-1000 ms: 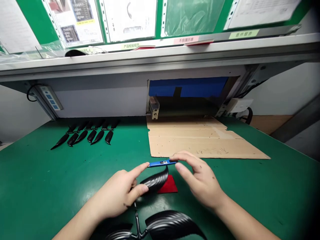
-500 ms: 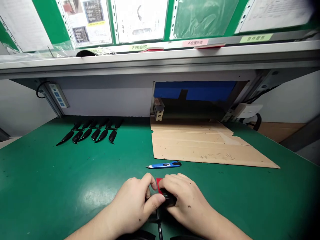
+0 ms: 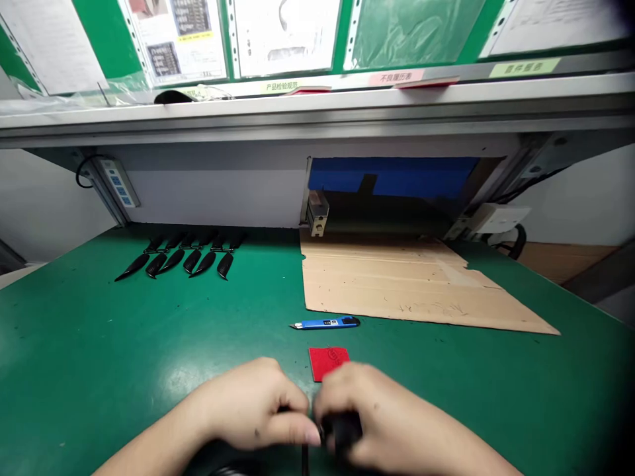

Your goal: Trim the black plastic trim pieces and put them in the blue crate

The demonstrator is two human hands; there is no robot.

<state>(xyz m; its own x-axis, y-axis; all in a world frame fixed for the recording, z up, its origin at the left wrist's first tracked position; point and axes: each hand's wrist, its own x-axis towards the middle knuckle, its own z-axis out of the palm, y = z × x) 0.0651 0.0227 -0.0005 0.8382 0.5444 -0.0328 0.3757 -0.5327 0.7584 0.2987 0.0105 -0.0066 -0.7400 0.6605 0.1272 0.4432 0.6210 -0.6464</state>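
Note:
Both my hands are low at the front of the green bench. My left hand (image 3: pixel 258 410) and my right hand (image 3: pixel 372 423) meet with fingers curled round a black ribbed plastic part (image 3: pixel 340 428), which is mostly hidden by them. A thin black stem (image 3: pixel 304 459) runs down from between the hands. Just beyond my right hand lies a small red square pad (image 3: pixel 327 361). A blue utility knife (image 3: pixel 325 323) rests flat on the mat further back, untouched.
A flattened cardboard sheet (image 3: pixel 411 284) covers the mat at the back right. A row of several black curved parts (image 3: pixel 183 261) lies at the back left. A shelf edge (image 3: pixel 317 112) with hanging document sleeves overhangs the bench. A power strip (image 3: pixel 116 182) is mounted at left.
My hands left the blue knife on the mat, drew back toward me and closed together on the black part. The red pad is now uncovered beyond them.

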